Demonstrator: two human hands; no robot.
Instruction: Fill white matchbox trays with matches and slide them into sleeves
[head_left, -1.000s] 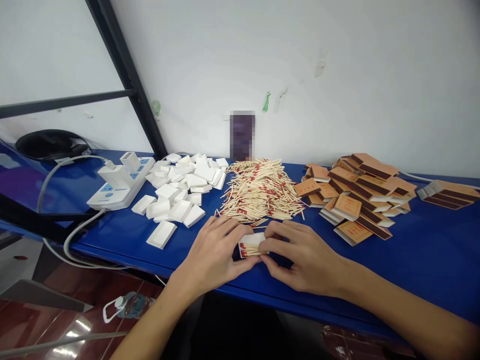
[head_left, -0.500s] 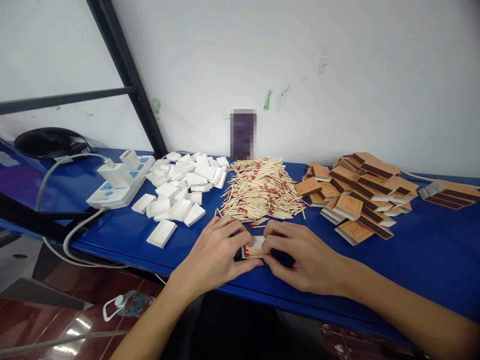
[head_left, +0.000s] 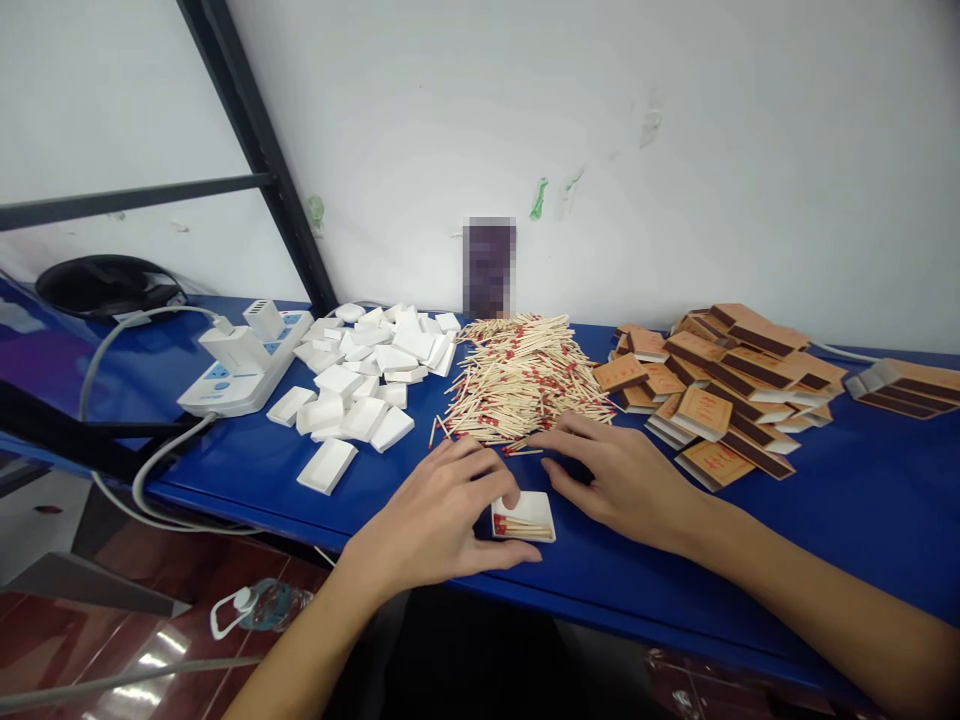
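Note:
My left hand rests on the blue table, its thumb and fingers closed around the left end of a small white matchbox tray that holds a few red-tipped matches. My right hand lies flat just right of the tray with fingers stretched toward the near edge of the heap of loose matches; nothing is in it. A pile of empty white trays lies to the left, and a pile of orange matchbox sleeves to the right.
A white power strip with plugs and grey cables sits at the table's left end beside a black metal frame. More orange sleeves lie far right. A plastic bottle lies on the floor below the table edge.
My right hand has let go of the tray and moved up toward the match heap. The tray now sits uncovered on the table, held only by my left hand.

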